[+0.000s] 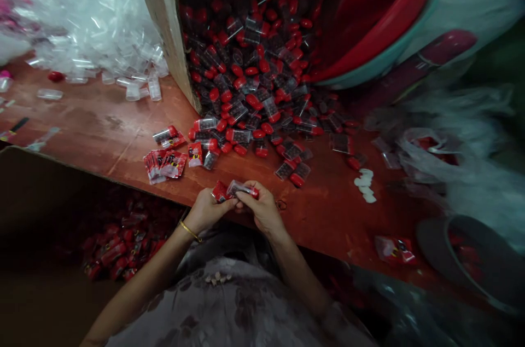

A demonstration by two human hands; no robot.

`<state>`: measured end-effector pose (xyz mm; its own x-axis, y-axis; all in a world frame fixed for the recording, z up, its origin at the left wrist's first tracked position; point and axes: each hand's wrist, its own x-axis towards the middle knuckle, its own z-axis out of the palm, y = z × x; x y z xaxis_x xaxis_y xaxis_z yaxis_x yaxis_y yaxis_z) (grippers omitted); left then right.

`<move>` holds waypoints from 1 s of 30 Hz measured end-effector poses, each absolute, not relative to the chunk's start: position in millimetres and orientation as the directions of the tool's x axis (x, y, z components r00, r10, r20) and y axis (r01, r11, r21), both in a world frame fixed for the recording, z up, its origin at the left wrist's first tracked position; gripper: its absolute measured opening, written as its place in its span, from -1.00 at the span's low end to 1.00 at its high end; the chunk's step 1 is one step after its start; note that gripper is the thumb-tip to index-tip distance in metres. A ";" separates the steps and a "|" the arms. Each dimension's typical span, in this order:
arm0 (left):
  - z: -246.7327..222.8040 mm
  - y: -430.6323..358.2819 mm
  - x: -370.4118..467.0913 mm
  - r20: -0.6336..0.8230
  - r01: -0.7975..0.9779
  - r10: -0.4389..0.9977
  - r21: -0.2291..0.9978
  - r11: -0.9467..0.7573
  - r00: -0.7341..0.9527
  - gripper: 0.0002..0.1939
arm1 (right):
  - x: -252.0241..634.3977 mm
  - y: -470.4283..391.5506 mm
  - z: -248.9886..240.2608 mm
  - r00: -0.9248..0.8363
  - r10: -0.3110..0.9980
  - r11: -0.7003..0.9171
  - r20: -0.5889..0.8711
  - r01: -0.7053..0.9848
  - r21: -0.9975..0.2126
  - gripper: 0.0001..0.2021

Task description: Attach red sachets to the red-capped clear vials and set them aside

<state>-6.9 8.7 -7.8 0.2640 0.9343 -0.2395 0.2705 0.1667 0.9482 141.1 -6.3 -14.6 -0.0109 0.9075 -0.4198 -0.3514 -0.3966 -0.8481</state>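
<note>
My left hand, with a gold bangle at the wrist, is closed on a small red packet. Beside it my right hand grips a clear tube with a red cap; the hands meet at the table's front edge. Past my left hand lies a pile of red packets, with one more packet to its right. A large heap of red-capped tubes spills toward me from a cardboard box.
Clear empty tubes are heaped at the back left. A red basin leans at the back right. White discs, a packet and a grey container sit on the right. Below left, a box holds red-capped pieces.
</note>
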 end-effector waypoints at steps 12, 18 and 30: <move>3.2 11.9 -2.6 -0.247 -0.027 0.943 0.965 0.259 0.221 -0.73 | 139.6 -4.0 -18.9 0.186 0.947 -0.198 -0.262 -0.305 -0.932 -0.75; 5.5 12.4 -2.2 -0.412 -0.244 0.909 0.877 0.414 0.064 -0.63 | 140.7 -3.0 -15.6 0.143 0.957 -0.200 -0.251 -0.299 -0.933 -0.71; 10.4 16.7 -9.2 -0.594 -0.378 0.761 0.663 0.646 0.259 -0.56 | 174.4 -33.5 18.7 -0.181 0.907 -0.395 -0.381 -0.050 -0.917 -0.63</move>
